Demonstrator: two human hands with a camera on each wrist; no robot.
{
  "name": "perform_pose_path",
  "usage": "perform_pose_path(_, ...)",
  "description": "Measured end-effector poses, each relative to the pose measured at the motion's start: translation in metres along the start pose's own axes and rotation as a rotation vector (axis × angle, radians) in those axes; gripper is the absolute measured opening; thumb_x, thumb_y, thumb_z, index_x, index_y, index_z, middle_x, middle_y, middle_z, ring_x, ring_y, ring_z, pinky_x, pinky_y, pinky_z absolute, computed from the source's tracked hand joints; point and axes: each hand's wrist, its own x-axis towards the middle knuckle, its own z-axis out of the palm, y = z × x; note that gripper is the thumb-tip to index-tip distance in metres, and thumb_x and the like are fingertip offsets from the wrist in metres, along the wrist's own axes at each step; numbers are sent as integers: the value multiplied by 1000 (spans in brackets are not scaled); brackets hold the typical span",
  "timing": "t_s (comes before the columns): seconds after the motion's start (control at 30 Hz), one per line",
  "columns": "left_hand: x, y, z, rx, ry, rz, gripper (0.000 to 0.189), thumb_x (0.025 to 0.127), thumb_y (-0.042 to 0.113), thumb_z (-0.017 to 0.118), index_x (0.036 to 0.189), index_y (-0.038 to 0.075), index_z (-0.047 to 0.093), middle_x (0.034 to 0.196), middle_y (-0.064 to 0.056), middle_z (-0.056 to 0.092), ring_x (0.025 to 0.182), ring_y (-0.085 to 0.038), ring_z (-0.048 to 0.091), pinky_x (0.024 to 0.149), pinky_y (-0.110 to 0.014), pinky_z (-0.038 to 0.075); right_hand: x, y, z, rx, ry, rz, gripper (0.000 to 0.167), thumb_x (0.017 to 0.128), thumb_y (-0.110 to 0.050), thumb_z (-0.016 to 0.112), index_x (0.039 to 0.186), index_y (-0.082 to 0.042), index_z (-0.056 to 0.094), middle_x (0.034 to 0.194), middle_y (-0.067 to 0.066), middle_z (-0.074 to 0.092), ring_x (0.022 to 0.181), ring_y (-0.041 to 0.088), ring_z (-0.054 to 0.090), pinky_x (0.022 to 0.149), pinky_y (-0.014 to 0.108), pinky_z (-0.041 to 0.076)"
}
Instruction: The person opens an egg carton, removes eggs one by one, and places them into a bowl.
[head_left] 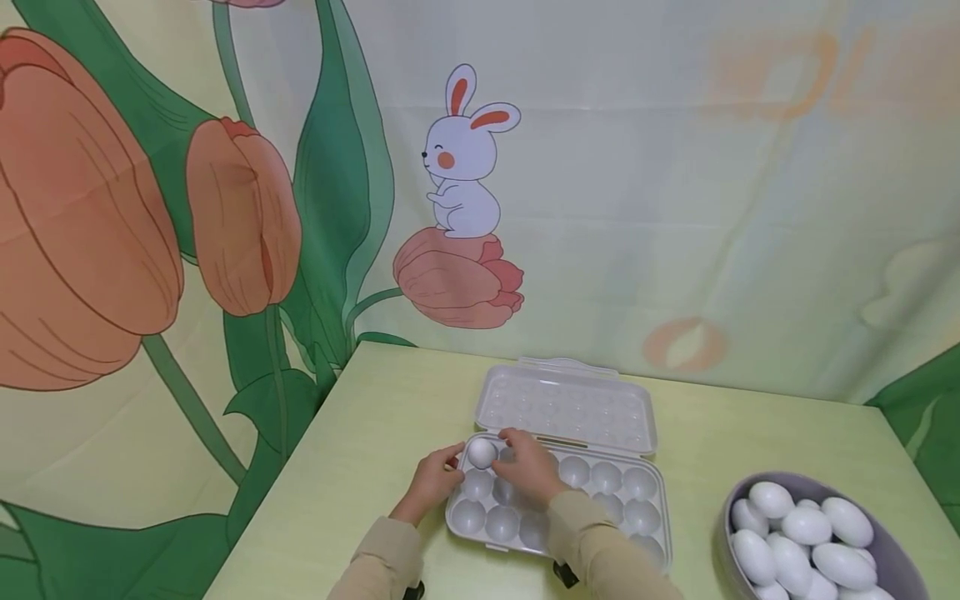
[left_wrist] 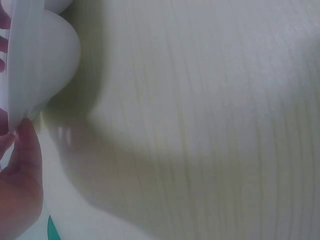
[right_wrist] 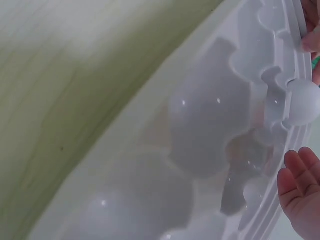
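Observation:
A white plastic egg tray (head_left: 639, 482) lies on the table with rows of round cups and its lid (head_left: 562, 404) folded back behind it. One white egg (head_left: 482, 452) sits in the far left cup. My left hand (head_left: 435, 482) grips the tray's left edge; in the left wrist view its thumb (left_wrist: 29, 147) is against the rim and fingertips show on the other side. Over the far row, just right of the egg, is my right hand (head_left: 528, 467). In the right wrist view its fingers (right_wrist: 300, 172) are extended beside the egg and hold nothing.
A grey bowl (head_left: 896, 558) full of white eggs (head_left: 807, 527) stands at the right of the pale wood-grained table (head_left: 390, 408). Behind the table hangs a cloth backdrop (head_left: 600, 208) printed with tulips and a rabbit.

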Motion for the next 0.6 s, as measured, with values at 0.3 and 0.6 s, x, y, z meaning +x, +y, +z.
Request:
perform_pose_path(0.3,1,0,-1,4,-1,7,54,71,-1,54,124,-2,48,85,-12,56,68,-12,50,55,-20,42,8,-4,12,34,11,0,45,70,-19,67,109,-1,54,102,18,59,92,30,57,77,41,45)
perform_pose_path(0.6,0,-1,-1,9,2,31,53,70,-2,54,123,-3,48,83,-12,57,64,-10,49,52,-18,41,13,-5,26,-52,-14,74,52,67,-26,68,114,-7,53,109,16,52,92,28,55,75,40,45)
